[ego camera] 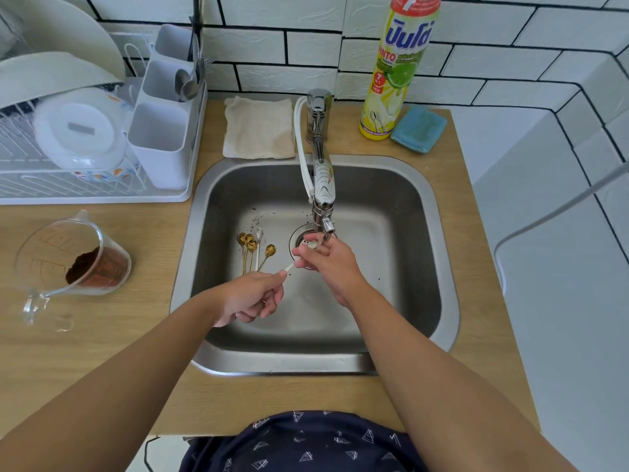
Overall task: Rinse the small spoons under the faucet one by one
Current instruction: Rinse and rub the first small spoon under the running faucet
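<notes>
Spoon: your left hand [253, 298] pinches the small white spoon [299, 255] by its handle, bowl under the chrome faucet [321, 185].
Right hand [328, 260]: fingers rub the bowl.
Waiting: gold spoons [252, 248] on the steel sink [391, 206] floor.
Risk: a wet handle could slip toward the drain.

"PINTO", "7", "NEW" on yellow dish-soap bottle [394, 73]

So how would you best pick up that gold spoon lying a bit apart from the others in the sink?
Probably by its thin handle, coming from above and from the person's side. The gold spoon lies flat on the sink floor with its bowl pointing away and its handle slanting back toward the near edge, slightly clear of the other spoons, so fingertips could pinch it there without disturbing them.
</notes>
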Demonstrator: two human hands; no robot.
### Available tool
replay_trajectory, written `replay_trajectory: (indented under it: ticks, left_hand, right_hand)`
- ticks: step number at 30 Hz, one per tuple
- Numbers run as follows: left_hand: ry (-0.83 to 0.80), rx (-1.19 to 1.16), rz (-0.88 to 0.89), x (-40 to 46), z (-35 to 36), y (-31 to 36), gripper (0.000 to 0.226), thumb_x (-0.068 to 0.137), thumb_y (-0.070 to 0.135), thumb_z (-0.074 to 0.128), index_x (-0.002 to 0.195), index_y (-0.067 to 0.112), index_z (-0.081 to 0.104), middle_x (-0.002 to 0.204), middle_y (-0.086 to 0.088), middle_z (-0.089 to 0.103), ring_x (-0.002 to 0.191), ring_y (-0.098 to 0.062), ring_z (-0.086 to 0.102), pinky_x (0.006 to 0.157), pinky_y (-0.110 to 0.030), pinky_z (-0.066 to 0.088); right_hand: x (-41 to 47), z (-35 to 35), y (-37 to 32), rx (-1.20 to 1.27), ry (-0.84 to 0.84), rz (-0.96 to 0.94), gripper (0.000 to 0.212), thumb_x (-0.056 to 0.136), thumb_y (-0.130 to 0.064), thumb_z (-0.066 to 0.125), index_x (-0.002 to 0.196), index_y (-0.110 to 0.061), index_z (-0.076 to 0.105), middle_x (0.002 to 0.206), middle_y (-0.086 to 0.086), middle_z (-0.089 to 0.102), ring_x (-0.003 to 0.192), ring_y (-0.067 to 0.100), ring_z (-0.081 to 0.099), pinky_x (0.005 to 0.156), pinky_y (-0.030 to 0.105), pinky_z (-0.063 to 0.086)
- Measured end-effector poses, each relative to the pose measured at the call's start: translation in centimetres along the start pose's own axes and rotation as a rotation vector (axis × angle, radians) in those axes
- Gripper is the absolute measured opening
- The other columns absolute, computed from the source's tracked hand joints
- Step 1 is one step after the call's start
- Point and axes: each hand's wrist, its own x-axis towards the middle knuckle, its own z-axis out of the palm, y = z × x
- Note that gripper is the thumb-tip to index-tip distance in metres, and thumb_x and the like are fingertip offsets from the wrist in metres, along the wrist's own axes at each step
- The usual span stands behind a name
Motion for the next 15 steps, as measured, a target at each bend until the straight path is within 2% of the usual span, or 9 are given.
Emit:
replay_trajectory:
  ticks: [1,3,6,8,10,12,15]
  left_hand:
    - [-0.026,-0.041,-0.006,-0.05,-0.12,-0.05,0.052,0.104,0.051,0.041,0.073,0.013,0.059,0.055,-0.006,0.050,0.040,-0.012,0.020,0.038,-0.021,0.015]
    - [-0.085,-0.135,-0.021,-0.20,-0.46,-0.09,0.050,0.103,0.050,0.043,0.074,0.013,0.062,0.056,-0.005,0.048,0.040,-0.012,0.019,0.037,-0.020,0.017]
    - [-0.147,-0.210,-0.026,-0.49,-0.97,-0.03,0.042,0.101,0.051,0.048,0.091,0.014,0.065,0.062,-0.003,0.049,0.043,-0.012,0.016,0.039,-0.021,0.015]
    - [-0.136,-0.141,0.010,-0.57,-1.05,-0.03,0.037,0.102,0.051,0.046,0.098,0.016,0.057,0.070,-0.003,0.051,0.047,-0.014,0.017,0.041,-0.022,0.016]
    - [-0.085,-0.019,0.041,-0.44,-0.83,-0.03,0.036,0.104,0.051,0.042,0.096,0.016,0.052,0.073,-0.003,0.051,0.049,-0.014,0.020,0.042,-0.022,0.020]
    - [-0.043,0.034,0.045,-0.11,-0.56,-0.10,0.037,0.105,0.049,0.039,0.091,0.017,0.050,0.070,-0.002,0.049,0.049,-0.014,0.021,0.041,-0.022,0.020]
    - [0.000,0.021,0.044,0.17,-0.62,-0.38,0.036,0.106,0.046,0.038,0.091,0.016,0.050,0.067,-0.002,0.048,0.047,-0.012,0.022,0.042,-0.023,0.018]
  right_hand:
    - [0.12,-0.12,0.00,0.016,-0.004,0.002,0.008,0.100,-0.018,0.066,0.108,-0.019,0.066,0.094,0.002,0.081,0.077,0.016,0.077,0.091,0.033,0.059]
    - [0.29,-0.45,-0.04,0.137,-0.031,0.039,0.012,0.105,-0.020,0.057,0.110,-0.014,0.067,0.099,0.003,0.081,0.079,0.015,0.077,0.090,0.030,0.060]
    - [0.04,-0.91,-0.07,0.307,-0.033,0.088,0.010,0.102,-0.015,0.063,0.104,-0.010,0.071,0.096,0.007,0.081,0.083,0.015,0.078,0.081,0.022,0.059]
    - [-0.14,-1.06,-0.01,0.297,0.025,0.085,0.011,0.096,-0.014,0.072,0.086,-0.012,0.074,0.087,0.010,0.080,0.078,0.017,0.078,0.078,0.025,0.061]
    - [-0.10,-1.01,0.20,0.170,0.088,0.060,0.019,0.093,-0.019,0.076,0.076,-0.013,0.071,0.081,0.011,0.079,0.070,0.019,0.077,0.076,0.027,0.062]
    - [-0.14,-0.68,0.35,0.080,0.086,0.030,0.017,0.096,-0.021,0.072,0.082,-0.013,0.071,0.081,0.009,0.079,0.070,0.018,0.077,0.077,0.026,0.062]
    - [-0.10,-0.30,0.43,0.076,0.011,0.024,0.003,0.098,-0.012,0.069,0.099,-0.014,0.071,0.088,0.006,0.081,0.075,0.014,0.076,0.082,0.024,0.060]
